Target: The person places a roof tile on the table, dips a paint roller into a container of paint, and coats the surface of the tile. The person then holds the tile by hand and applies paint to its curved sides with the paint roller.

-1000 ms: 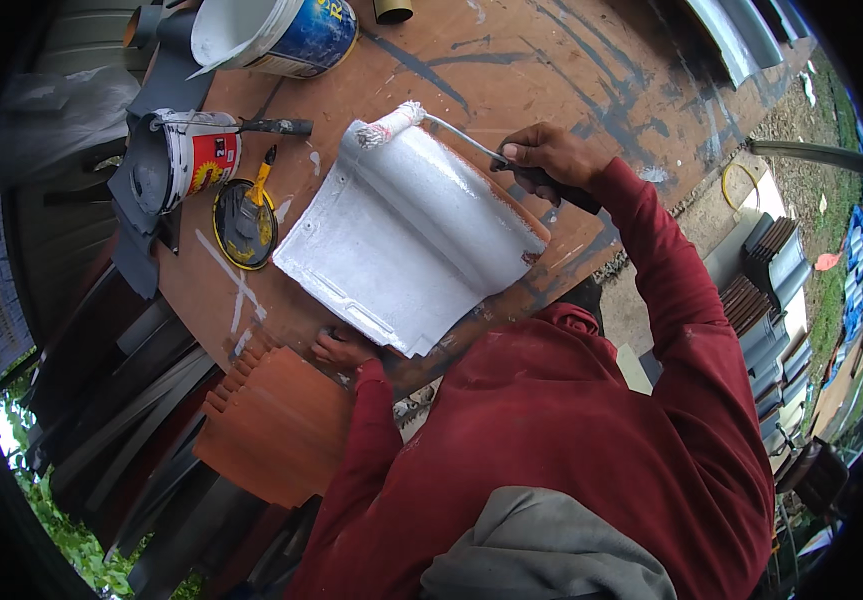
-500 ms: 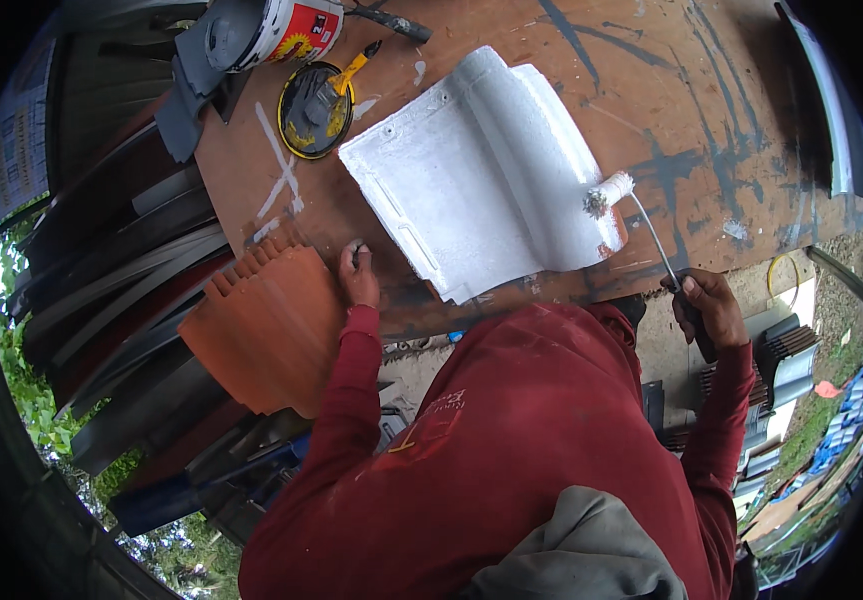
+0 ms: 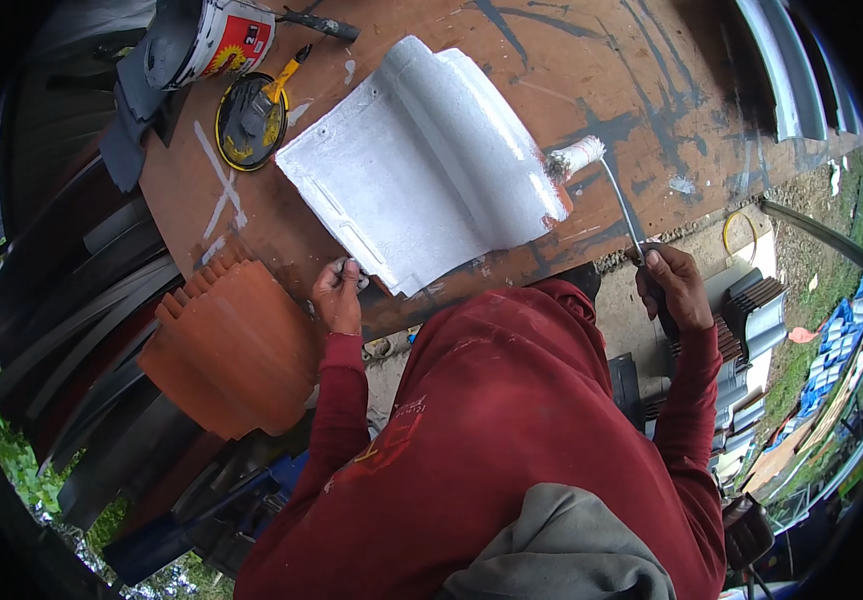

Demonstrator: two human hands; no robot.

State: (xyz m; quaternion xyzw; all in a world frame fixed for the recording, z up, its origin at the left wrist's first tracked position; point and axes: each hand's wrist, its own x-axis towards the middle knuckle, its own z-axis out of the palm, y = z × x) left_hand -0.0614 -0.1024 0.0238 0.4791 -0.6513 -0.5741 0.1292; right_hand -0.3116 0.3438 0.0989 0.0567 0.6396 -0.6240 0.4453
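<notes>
A curved roof tile (image 3: pixel 406 160) coated white lies on the tabletop (image 3: pixel 641 170), with bare orange at its right end. My right hand (image 3: pixel 676 285) grips the dark handle of a small paint roller (image 3: pixel 578 156); the roller's white sleeve is at the tile's right edge. Close to the tile's lower left corner, my left hand (image 3: pixel 338 295) has its fingers closed. Something small and pale shows by its fingertips, and I cannot make out what it is. An unpainted orange roof tile (image 3: pixel 241 350) rests beside the left wrist, off the table's edge.
At the back left stands a paint bucket (image 3: pixel 216 40), beside a paint-smeared lid (image 3: pixel 251 120) bearing a yellow-handled brush (image 3: pixel 291 72). Dark tiles (image 3: pixel 81 290) are stacked at the left. Grey tiles (image 3: pixel 796 70) lean at the far right; more tiles (image 3: pixel 756 310) stand on the ground below.
My left hand has come to the white tile's lower left corner from farther off. The roller has shifted slightly outward past the tile's right edge. The whole view has moved a little.
</notes>
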